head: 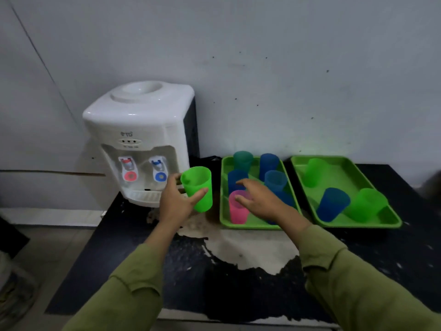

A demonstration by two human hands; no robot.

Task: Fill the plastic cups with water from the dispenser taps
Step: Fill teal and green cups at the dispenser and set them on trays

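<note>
- The left hand grips the green cup round its side wall, thumb on the near face and fingers wrapped behind, holding it upright above the worktop, just right of the dispenser
- The dispenser stands at the worktop's far left corner; its red tap and blue tap are left of the cup, the blue one nearer
- The right hand holds nothing; its fingers are spread and relaxed over the pink cup, and I cannot tell whether they touch it
- The pink cup stands with blue and teal cups in the near tray, along the far edge; a second tray further right holds green and blue cups
- The cup looks like thin, light plastic, probably empty, so its wall likely flexes under a hard squeeze
- Mid-wall seems the best place to hold it, below the rim so the mouth stays free under the spout
- Once filled it will be heavier and perhaps wet and slippery, so a fuller wrap should suit better than a fingertip pinch
</note>
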